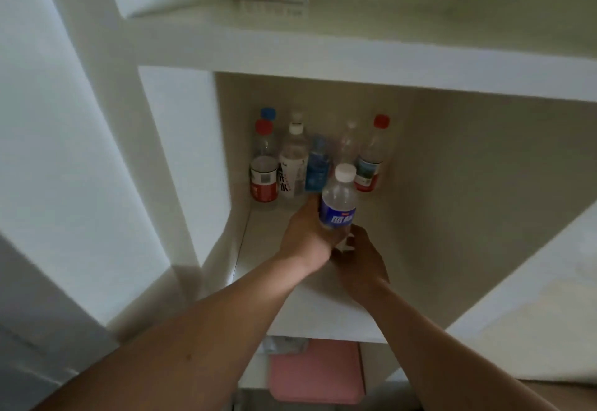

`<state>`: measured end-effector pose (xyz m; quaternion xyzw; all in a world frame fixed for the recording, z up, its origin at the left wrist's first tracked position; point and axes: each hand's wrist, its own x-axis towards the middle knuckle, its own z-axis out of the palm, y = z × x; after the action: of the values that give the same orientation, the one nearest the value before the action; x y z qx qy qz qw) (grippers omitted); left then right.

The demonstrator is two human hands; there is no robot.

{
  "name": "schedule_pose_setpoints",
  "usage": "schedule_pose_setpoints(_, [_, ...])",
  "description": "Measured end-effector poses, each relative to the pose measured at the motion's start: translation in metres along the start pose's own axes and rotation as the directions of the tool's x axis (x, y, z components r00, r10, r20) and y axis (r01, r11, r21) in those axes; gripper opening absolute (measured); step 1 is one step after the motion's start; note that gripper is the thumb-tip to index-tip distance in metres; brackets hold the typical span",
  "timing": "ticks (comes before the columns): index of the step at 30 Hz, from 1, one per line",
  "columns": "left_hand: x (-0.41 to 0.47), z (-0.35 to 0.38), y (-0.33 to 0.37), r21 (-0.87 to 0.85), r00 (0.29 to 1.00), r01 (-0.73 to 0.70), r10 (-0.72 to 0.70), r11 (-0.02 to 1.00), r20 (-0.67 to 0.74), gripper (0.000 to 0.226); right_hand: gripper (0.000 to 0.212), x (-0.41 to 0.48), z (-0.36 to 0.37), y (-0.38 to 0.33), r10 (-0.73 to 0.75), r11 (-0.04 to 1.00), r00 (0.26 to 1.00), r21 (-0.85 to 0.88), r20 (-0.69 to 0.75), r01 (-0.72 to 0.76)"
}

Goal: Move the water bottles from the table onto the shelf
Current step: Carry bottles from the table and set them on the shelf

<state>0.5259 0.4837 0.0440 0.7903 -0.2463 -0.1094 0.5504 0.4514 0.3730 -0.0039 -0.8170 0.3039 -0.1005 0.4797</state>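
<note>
bottle placement at the middle compartment of the shelf (323, 320). held bottle (338, 207) upright, white cap up, blue label facing out, long axis close to vertical, cap leaning slightly toward the back. gripped round the lower body by the left hand (305, 233), fingers curled about it from the left. base hidden behind both hands, so cannot tell whether resting on the board or just above it. right hand (360, 258) just beside and below, fingertips at the bottle's foot; whether clamped on it or only steadying, cannot tell. left hand the nearer, bearing the load.

straight ahead of the fingers: row of bottles (292, 165) in the back-left corner, all upright, at least 6 in 2 ranks, the nearest just behind the held bottle. board showing to the right of the row and in front of it. probably called for next: lower along the long axis in front of the row, then spread the fingers and draw back without brushing the neighbours. risk, as judged: toppling the tall narrow ones behind. forearms reaching in from below, 1 from the lower left, 1 from the lower right, wrists near level, meeting at the bottle.
</note>
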Motion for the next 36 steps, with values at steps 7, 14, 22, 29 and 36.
schedule_pose_setpoints(7, [0.056,0.017,-0.031,0.059,0.989,0.016,-0.007,0.998,-0.151,0.066,0.058,0.062,0.015,0.005,-0.107,0.994,0.992,0.030,-0.061,0.109])
schedule_pose_setpoints(14, [0.046,0.036,-0.076,0.013,0.961,0.145,-0.138,0.989,-0.239,0.057,0.051,0.080,0.033,0.014,-0.110,0.993,0.988,-0.065,-0.107,0.103])
schedule_pose_setpoints(22, [0.064,0.041,-0.088,0.094,0.962,0.084,-0.056,0.992,-0.267,0.054,0.058,0.106,0.037,0.008,-0.136,0.969,0.979,-0.228,-0.153,0.099])
schedule_pose_setpoints(29, [0.065,0.046,-0.095,0.118,0.962,0.090,-0.055,0.989,-0.269,0.055,0.065,0.114,0.046,0.003,-0.101,0.916,0.981,-0.401,-0.167,0.026])
schedule_pose_setpoints(36, [0.066,0.046,-0.095,0.164,0.965,0.074,-0.029,0.984,-0.260,0.049,0.073,0.117,0.051,0.000,-0.084,0.882,0.985,-0.472,-0.151,0.003])
